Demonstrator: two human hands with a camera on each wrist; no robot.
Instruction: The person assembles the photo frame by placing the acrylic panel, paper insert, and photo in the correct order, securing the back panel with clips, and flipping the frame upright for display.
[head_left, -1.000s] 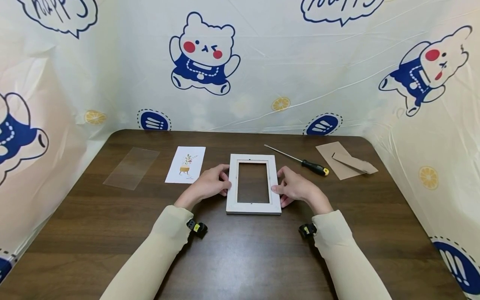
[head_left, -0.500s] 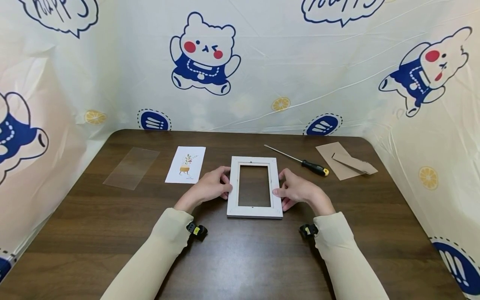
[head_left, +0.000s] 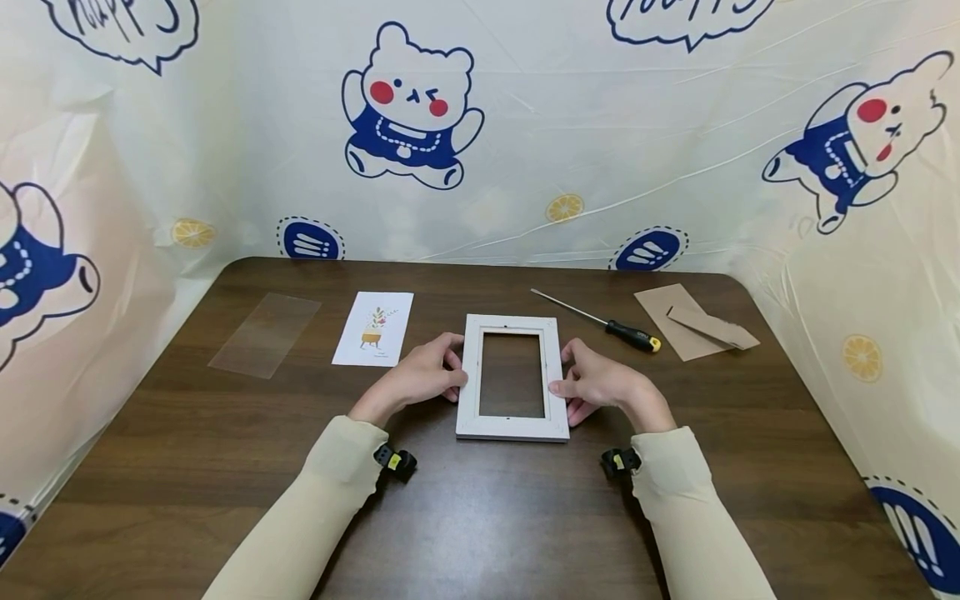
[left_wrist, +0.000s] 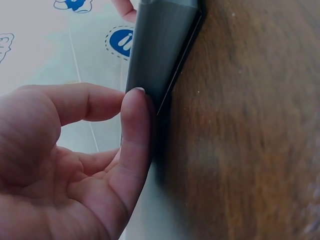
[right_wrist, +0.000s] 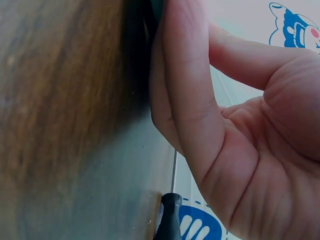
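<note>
A white picture frame [head_left: 513,427] with an open middle lies on the brown table, its wooden top seen through the opening. My left hand [head_left: 422,372] pinches its left edge. In the left wrist view, the thumb and a finger of that hand [left_wrist: 75,165] meet at the frame's side [left_wrist: 157,45]. My right hand [head_left: 606,383] grips the right edge, thumb on the face and the other fingers along the outside. The right wrist view shows the right hand [right_wrist: 235,130] close up, with most of the frame out of sight.
Left of the frame lie a clear sheet [head_left: 266,335] and a white card [head_left: 372,328] with a potted plant print. To the right are a screwdriver [head_left: 632,336] and a brown backing board [head_left: 677,321] with a stand strip. A printed curtain [head_left: 510,150] surrounds the table [head_left: 480,517].
The frame has slid slightly toward me and a little to the right, with both hands on it throughout. The other things on the table stay where they were.
</note>
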